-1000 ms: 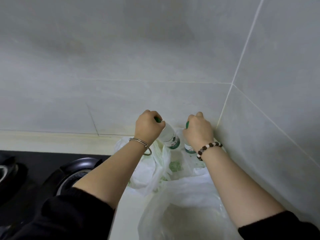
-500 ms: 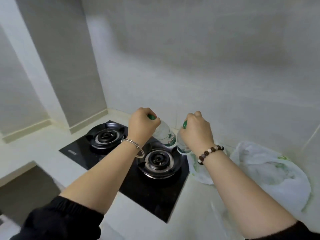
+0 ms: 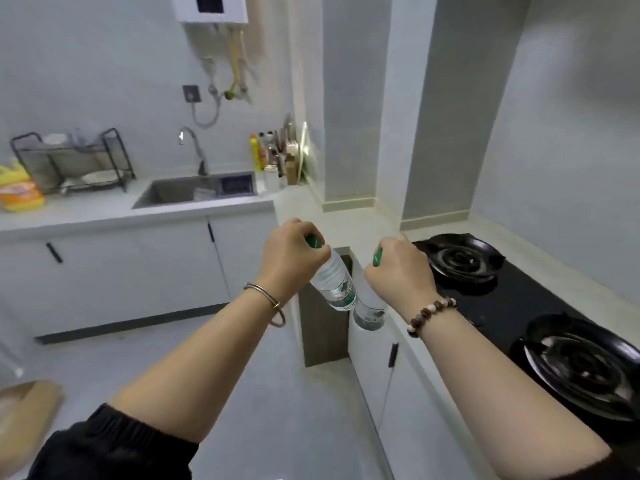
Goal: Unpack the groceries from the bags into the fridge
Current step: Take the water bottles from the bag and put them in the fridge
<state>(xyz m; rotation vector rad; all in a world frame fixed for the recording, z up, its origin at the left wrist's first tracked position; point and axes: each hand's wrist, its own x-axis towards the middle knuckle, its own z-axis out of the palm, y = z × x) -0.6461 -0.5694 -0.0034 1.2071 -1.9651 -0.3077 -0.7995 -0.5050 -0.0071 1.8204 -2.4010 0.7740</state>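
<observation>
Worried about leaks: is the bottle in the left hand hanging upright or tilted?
Tilted. The left hand grips the left bottle by its green cap; its body slants down and rightward toward the right bottle, held by the right hand.

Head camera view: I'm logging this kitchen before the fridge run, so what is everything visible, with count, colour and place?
water bottles: two, clear with green caps, held mid-air by the counter; left bottle tilted, right bottle hanging
gas hob: one, black, two burners, counter at right
sink: one, steel, far counter
tap: one, chrome, behind sink
dish rack: one, black, left of sink
detergent jug: one, yellow, far left
squeeze bottle: one, yellow, right of sink
water heater: one, white, wall above
cabinets: white, black handles, under counters
left hand: metal bangle, grips left bottle's top
right hand: bead bracelet, grips right bottle's top
</observation>
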